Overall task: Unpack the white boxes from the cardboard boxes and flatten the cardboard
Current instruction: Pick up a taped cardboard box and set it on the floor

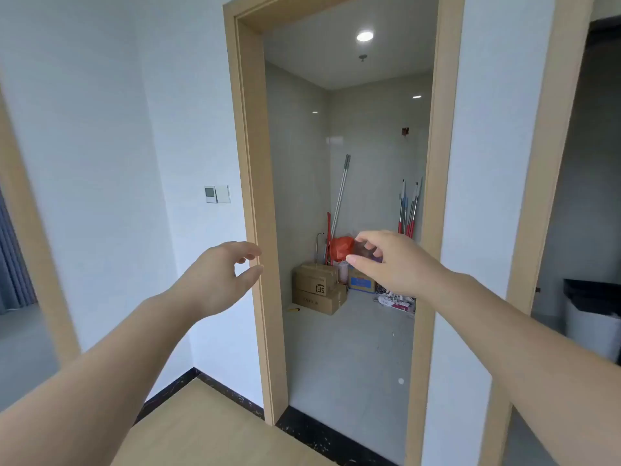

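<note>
Two brown cardboard boxes [316, 287] are stacked on the grey floor at the far left of a small storage room, seen through a doorway. Both look closed. No white boxes show. Another cardboard box with a blue label [361, 281] sits behind them, partly hidden by my right hand. My left hand [223, 277] is raised in front of the left door jamb, fingers loosely curled and holding nothing. My right hand [386, 260] is raised inside the doorway opening, fingers relaxed and empty. Both hands are far from the boxes.
A wooden door frame [255, 230] borders the storage room. Mop and broom handles [341, 196] lean in the back corner beside a red plastic bag [341, 247]. Flat packaging [395, 301] lies on the floor at the right. A bin with a black liner [591, 314] stands far right.
</note>
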